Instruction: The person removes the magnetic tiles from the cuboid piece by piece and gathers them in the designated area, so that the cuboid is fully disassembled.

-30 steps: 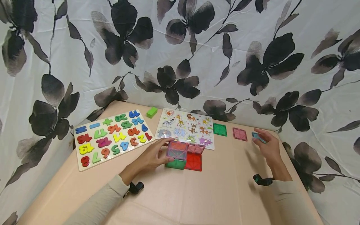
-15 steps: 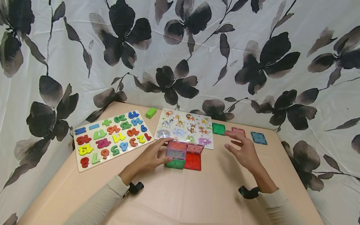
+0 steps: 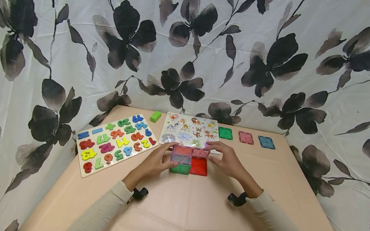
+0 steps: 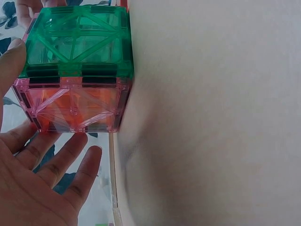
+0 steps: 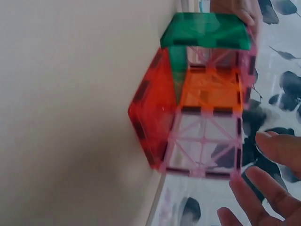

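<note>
A small box of see-through magnetic tiles (image 3: 181, 155) stands mid-table. Its green tile (image 4: 77, 42) faces the person, and a pink tile (image 4: 75, 108) makes the left side. Thumb and fingers of my left hand (image 3: 153, 162) hold the box at its left. On the right, a red tile (image 5: 153, 103) lies flat on the table, with a pink upright tile (image 5: 202, 146) behind it, beside an orange tile (image 5: 211, 89). My right hand (image 3: 228, 162) is at this pink tile, thumb and fingers apart; a fingertip is at its corner, and contact is unclear.
Loose green (image 3: 225, 133), pink (image 3: 246, 137) and blue (image 3: 266, 142) tiles lie in a row at the back right. Behind the box is an animal puzzle board (image 3: 189, 128). A number puzzle board (image 3: 115, 144) and a green block (image 3: 155, 116) are to the left.
My right hand has let go of the blue tile at the far right and moved left to the box's pink upright tile. My left hand stays on the box.
</note>
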`<action>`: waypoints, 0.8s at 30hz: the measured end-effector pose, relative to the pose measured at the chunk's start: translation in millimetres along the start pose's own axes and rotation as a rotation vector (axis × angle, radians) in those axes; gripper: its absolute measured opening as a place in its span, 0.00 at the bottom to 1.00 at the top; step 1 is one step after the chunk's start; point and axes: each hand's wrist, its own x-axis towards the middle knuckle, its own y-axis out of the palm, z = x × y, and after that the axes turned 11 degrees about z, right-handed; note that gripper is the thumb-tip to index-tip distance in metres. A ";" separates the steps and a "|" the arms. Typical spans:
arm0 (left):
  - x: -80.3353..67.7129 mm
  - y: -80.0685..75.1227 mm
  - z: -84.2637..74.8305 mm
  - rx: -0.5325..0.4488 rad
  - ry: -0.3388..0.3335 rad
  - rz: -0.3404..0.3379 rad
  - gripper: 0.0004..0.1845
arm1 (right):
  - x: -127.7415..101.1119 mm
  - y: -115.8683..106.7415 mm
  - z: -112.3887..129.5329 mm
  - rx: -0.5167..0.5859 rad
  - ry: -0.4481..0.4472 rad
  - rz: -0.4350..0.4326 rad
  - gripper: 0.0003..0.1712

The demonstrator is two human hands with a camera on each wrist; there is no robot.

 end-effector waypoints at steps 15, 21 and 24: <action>-0.5 1.7 0.7 0.014 -0.003 -0.013 0.43 | 22.5 20.1 -2.5 -0.186 -0.029 -0.035 0.15; -0.7 1.6 2.1 0.028 0.002 -0.020 0.43 | 21.7 21.2 -5.7 -0.181 -0.035 -0.068 0.15; -0.7 1.3 2.3 0.031 0.003 -0.017 0.43 | 20.2 21.3 -8.8 -0.172 -0.005 -0.081 0.16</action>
